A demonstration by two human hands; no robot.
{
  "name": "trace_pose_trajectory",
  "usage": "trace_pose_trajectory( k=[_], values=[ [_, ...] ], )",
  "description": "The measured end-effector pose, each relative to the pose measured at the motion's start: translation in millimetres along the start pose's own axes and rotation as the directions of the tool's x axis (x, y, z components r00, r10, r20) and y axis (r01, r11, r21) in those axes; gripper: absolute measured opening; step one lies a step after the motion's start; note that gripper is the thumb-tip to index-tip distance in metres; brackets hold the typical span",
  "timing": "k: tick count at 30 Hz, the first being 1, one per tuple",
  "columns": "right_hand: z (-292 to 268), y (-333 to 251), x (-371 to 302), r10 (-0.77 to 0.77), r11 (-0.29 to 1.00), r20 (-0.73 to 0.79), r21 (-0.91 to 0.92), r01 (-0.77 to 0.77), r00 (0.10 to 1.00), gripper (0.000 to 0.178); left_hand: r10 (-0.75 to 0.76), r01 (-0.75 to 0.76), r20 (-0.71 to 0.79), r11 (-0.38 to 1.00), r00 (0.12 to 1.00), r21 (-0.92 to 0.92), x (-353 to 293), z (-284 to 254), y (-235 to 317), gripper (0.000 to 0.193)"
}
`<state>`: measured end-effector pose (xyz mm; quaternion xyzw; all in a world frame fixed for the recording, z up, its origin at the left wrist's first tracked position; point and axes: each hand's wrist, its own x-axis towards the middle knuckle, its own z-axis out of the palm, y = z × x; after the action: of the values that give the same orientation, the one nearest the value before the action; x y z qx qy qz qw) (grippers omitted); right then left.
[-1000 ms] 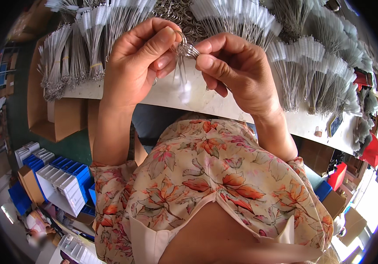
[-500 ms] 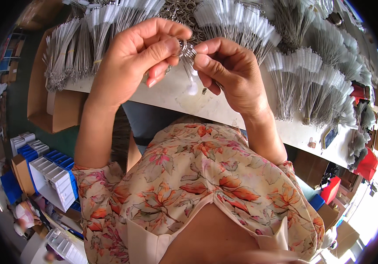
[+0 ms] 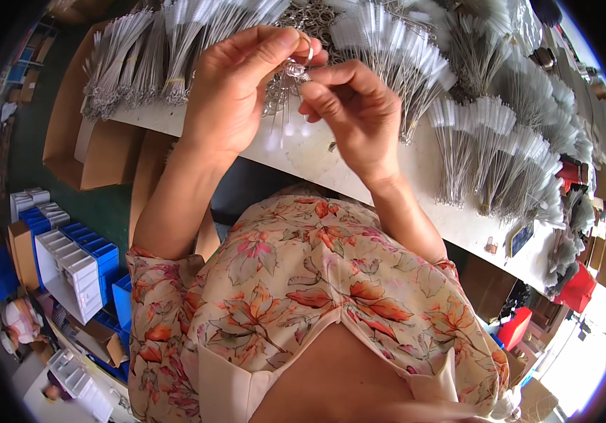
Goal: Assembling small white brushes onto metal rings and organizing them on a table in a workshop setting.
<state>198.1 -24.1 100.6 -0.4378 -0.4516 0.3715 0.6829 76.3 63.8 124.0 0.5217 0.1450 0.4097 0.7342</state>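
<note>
Since half a second ago, has brought the metal ring (image 3: 310, 51) up into clearer view at twelve o'clock, pinching it between left hand (image 3: 232, 88) thumb and finger, and pinches the wire loops (image 3: 294, 69) just below with the right hand (image 3: 359, 106). Holds both above the white table (image 3: 416, 176), between brush bundles (image 3: 476, 120) at ten and two o'clock.

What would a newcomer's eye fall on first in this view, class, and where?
The floral blouse fills the lower middle. Beyond it, bundles of white-bristled wire brushes crowd the table, along its far side and to the right. At upper centre, the left hand pinches a metal ring, and the right hand grips wire loops just below.
</note>
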Motion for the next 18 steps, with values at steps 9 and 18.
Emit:
trace_pose_trajectory(
  k=[9,18],
  values=[
    [14,34,-8,0.101,0.971,0.043,-0.224,-0.089,0.994,0.011,-0.032,0.036,-0.037,0.991,0.999,0.13,-23,-47,47,0.035],
    [3,90,-43,0.526,0.795,0.233,-0.478,-0.374,0.818,0.011,-0.293,0.339,-0.212,0.505,0.932,0.793,-116,-154,58,0.014]
  ],
)
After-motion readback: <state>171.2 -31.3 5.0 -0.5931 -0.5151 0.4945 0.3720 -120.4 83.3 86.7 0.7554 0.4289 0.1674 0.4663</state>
